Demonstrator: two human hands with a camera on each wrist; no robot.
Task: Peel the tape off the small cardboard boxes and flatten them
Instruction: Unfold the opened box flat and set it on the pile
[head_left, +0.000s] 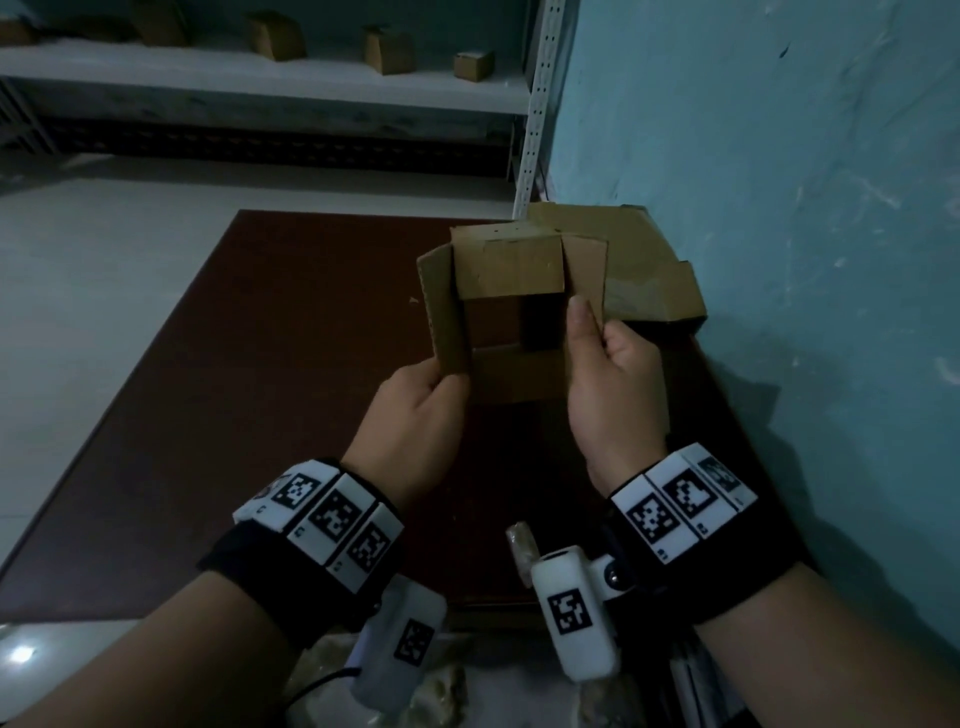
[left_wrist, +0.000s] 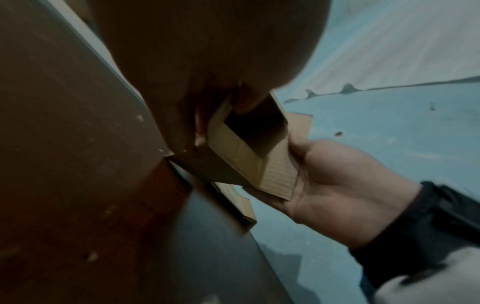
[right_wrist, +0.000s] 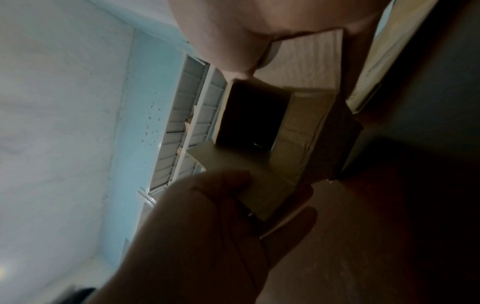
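A small brown cardboard box (head_left: 511, 270) is held up above the dark red table (head_left: 260, 389), its flaps spread and its dark inside facing me. My left hand (head_left: 426, 387) pinches the left flap (head_left: 441, 312) between thumb and fingers. My right hand (head_left: 602, 358) pinches the right flap (head_left: 587, 275) the same way. The left wrist view shows the open box (left_wrist: 249, 148) with the right hand (left_wrist: 337, 185) holding its flap. In the right wrist view the box (right_wrist: 272, 127) sits between both hands. I cannot make out any tape.
Flattened cardboard (head_left: 639, 260) lies at the table's far right corner against the blue wall (head_left: 779, 208). A white shelf (head_left: 260, 78) at the back carries several small boxes (head_left: 472, 65). Crumpled pale material (head_left: 447, 686) lies below the table's near edge.
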